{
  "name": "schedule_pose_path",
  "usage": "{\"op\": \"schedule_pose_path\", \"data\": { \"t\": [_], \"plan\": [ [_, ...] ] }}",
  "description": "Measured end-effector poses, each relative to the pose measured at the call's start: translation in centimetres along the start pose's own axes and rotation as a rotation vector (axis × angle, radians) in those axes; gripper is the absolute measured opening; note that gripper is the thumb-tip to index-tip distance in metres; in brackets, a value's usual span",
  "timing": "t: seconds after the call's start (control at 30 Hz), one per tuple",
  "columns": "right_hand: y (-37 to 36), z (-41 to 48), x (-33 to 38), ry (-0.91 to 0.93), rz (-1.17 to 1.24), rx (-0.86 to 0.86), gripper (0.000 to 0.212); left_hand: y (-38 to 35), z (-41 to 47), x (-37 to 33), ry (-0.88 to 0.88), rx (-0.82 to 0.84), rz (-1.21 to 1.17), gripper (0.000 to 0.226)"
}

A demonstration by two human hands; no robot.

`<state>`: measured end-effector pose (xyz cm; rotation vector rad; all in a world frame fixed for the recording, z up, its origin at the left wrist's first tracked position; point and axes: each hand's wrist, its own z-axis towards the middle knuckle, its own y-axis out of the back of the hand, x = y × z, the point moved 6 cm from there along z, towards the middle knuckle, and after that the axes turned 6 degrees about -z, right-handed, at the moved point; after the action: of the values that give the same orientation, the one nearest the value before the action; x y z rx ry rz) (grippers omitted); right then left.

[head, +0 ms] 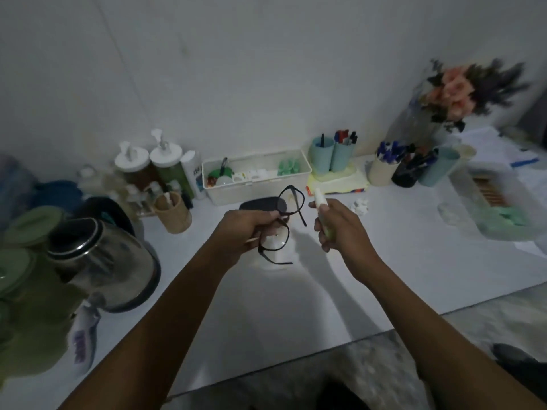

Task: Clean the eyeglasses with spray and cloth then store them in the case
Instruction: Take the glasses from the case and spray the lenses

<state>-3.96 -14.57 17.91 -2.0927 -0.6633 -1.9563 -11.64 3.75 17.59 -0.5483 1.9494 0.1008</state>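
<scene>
My left hand (247, 230) grips the black-framed eyeglasses (291, 202) at the bridge, holding them above the white table with the arms unfolded. My right hand (337, 223) grips a small pale spray bottle (321, 202), its nozzle turned toward the upper lens a short way off. The dark oval glasses case (257, 205) lies shut on the table just behind the left hand. A white cloth (278, 257) lies on the table below the glasses, partly hidden by them.
A steel kettle (100, 261) and green lids crowd the left. A white organiser box (257, 176), pump bottles (148, 164), pen cups (331, 155) and a flower vase (450, 93) line the wall. A clear container (500, 199) sits right. The table edge (384, 331) runs diagonally in front.
</scene>
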Motion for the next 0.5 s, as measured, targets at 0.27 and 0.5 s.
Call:
{"op": "schedule_pose_path", "data": {
  "t": [0.27,0.5],
  "plan": [
    [1.2,1.5,9.4,0.193,0.117,0.092,0.016,-2.0,-1.9,-8.2,-0.101,0.002,-0.068,0.015],
    [2.7,2.6,12.9,0.266,0.097,0.108,0.018,-3.7,-3.7,-12.6,-0.23,-0.014,0.16,0.016]
  ]
}}
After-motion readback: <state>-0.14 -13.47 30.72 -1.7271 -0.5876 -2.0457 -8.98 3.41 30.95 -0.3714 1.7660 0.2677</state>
